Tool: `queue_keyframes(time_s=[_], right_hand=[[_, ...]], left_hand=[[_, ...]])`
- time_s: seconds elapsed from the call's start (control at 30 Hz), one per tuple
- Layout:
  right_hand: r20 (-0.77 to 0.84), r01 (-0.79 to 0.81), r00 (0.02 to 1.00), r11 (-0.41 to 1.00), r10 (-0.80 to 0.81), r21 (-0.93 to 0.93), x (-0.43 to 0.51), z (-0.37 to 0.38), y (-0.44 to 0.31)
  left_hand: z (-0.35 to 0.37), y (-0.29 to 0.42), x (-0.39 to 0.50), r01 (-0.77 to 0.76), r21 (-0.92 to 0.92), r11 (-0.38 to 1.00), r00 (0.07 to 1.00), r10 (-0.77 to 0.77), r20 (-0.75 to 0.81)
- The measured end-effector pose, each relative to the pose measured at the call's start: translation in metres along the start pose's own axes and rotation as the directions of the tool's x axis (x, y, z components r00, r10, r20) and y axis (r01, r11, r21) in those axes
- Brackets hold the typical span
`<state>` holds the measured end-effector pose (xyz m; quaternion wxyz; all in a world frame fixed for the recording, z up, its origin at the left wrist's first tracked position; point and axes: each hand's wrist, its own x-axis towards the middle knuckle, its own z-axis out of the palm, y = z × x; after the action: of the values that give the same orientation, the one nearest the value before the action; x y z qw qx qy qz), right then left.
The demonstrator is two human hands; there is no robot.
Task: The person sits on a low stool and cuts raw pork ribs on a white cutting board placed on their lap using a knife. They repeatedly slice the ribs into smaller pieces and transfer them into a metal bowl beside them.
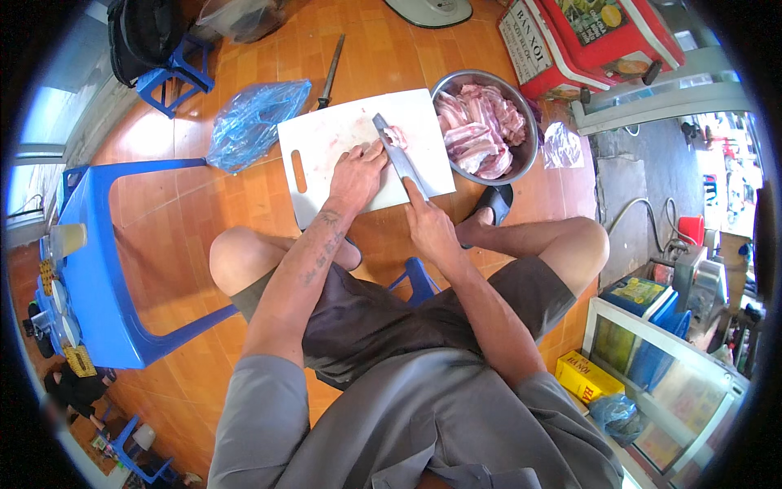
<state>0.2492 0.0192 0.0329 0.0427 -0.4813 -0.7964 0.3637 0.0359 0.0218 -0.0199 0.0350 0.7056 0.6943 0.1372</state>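
My right hand grips the handle of a kitchen knife, index finger stretched along its spine. The blade lies over a white plastic cutting board on the floor. Just right of the blade is a small piece of raw meat, pink and white. My left hand rests palm down on the board, fingertips close against the blade's left side. Whether anything is under those fingers is hidden. Touching or nearly touching the board's right edge stands a steel bowl full of raw pork strips.
A sharpening steel and a blue plastic bag lie beyond the board. To the left stands a blue plastic table. A red cool box is at the upper right, and a yellow carton at the lower right.
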Motion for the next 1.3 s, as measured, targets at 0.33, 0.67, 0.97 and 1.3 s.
queue_keyframes(time_s=[0.33,0.67,0.97,1.3], right_hand=[[-0.028,0.052,0.998,0.983,-0.047,0.178,-0.031,0.001,0.036],[0.034,0.051,0.998,0.99,-0.056,0.131,0.007,-0.015,0.029],[0.041,-0.167,0.986,0.908,0.164,0.384,-0.021,-0.034,0.038],[-0.051,0.035,0.998,0.975,-0.024,0.218,-0.03,-0.018,0.057]], left_hand=[[-0.004,0.008,0.004,0.025,0.051,0.998,0.999,-0.027,0.047],[-0.001,0.007,0.003,0.071,0.073,0.995,0.993,-0.078,0.085],[-0.004,0.01,0.002,0.066,0.043,0.997,0.989,-0.072,0.128],[0.002,0.006,0.002,0.008,-0.032,0.999,1.0,-0.007,0.003]])
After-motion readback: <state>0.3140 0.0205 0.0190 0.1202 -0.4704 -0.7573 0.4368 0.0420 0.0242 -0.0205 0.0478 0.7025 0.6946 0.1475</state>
